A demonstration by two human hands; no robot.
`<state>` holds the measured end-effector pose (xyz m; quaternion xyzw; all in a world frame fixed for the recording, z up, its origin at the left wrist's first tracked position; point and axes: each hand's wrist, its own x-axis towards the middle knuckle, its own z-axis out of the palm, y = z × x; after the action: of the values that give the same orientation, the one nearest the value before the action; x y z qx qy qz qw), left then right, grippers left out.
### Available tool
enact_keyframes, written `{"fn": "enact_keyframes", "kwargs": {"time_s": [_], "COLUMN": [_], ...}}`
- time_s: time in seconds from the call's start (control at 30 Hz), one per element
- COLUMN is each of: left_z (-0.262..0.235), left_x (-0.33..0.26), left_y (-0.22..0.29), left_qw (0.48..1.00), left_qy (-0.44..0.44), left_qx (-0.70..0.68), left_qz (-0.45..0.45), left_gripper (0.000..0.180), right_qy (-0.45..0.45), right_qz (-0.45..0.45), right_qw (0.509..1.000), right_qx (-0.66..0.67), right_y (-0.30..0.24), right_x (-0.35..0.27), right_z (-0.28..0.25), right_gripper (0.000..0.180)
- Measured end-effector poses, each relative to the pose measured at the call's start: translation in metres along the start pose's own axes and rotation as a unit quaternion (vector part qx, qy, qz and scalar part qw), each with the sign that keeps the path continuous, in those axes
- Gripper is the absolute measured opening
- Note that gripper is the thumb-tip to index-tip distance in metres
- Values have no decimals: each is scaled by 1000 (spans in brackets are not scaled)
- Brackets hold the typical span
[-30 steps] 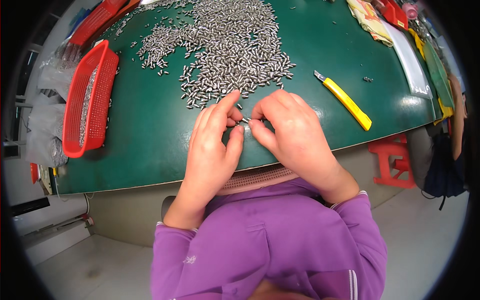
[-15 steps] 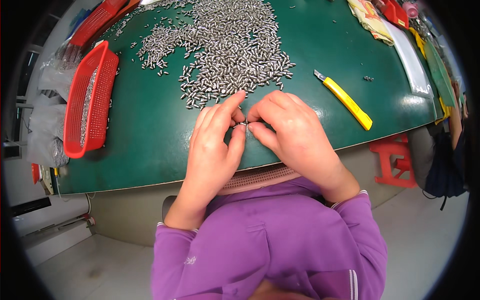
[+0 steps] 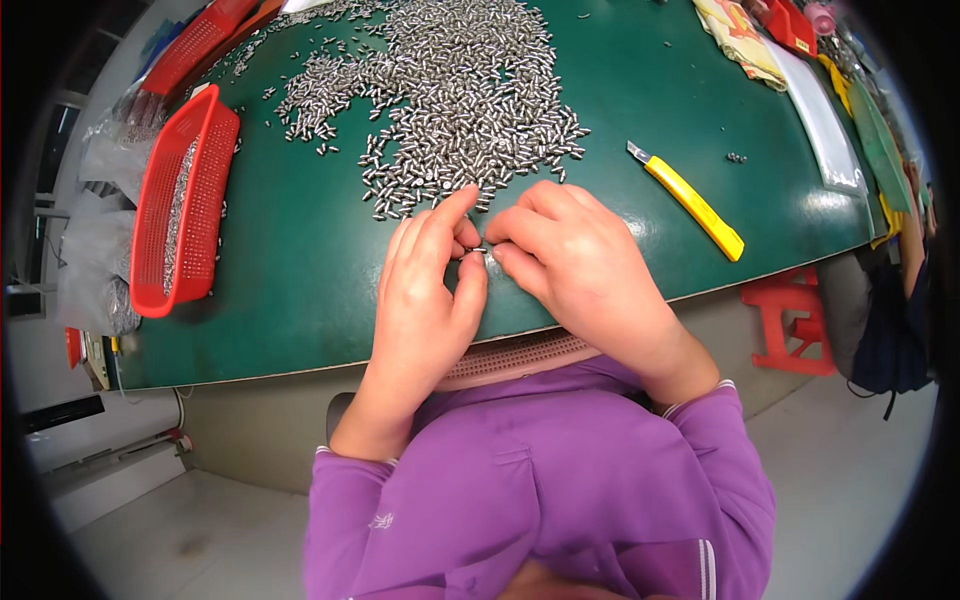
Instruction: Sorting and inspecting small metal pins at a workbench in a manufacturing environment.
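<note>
Close to the table's front edge, my left hand [image 3: 428,275] is closed in a pinch on a small shiny metal pin [image 3: 478,250]. Its index finger stretches out toward the pile. My right hand [image 3: 575,245] is closed as well, thumb and index fingertips meeting beside the pin's right end; whatever lies between them is too small to make out. Just beyond both hands spreads a large heap of small silver metal pins [image 3: 470,95] with tapered ends.
The green table [image 3: 300,280] carries a red perforated basket [image 3: 150,235] with metal pieces at left. A yellow utility knife [image 3: 695,208], its blade out, lies right of my hands, near a few tiny metal bits [image 3: 736,158]. A red stool [image 3: 775,320] stands below the right edge.
My right fingertips have shifted slightly left, closer to the left hand's. The left index finger has dropped a little. The heap, basket and knife look the same.
</note>
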<state>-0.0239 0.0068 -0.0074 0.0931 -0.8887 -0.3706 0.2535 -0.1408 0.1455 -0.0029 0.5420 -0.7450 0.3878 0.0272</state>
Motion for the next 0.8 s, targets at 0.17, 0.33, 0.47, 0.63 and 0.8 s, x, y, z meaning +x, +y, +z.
{"fn": "enact_keyframes", "kwargs": {"time_s": [0.17,0.33,0.47,0.63,0.8], "left_z": [0,-1,-2,-5,-6], "left_x": [-1,-1,-3,-4,-5], "left_y": [-2,0,-1,1,-1], "left_qw": [1000,1000,999,999,998], "left_qy": [0,-11,-19,-29,-42], "left_qx": [2,-2,-32,-39,-50], "left_qz": [8,-7,3,-7,-11], "left_gripper": [54,54,59,70,77], "right_qy": [6,13,14,12,19], "right_qz": [-18,-14,-10,-6,-21], "right_qw": [999,999,998,998,998], "right_qx": [29,38,53,58,61], "right_y": [0,-5,-3,-2,-1], "right_x": [-4,-4,-2,-2,-2], "right_z": [-1,0,0,1,3], "right_gripper": [12,13,13,15,14]}}
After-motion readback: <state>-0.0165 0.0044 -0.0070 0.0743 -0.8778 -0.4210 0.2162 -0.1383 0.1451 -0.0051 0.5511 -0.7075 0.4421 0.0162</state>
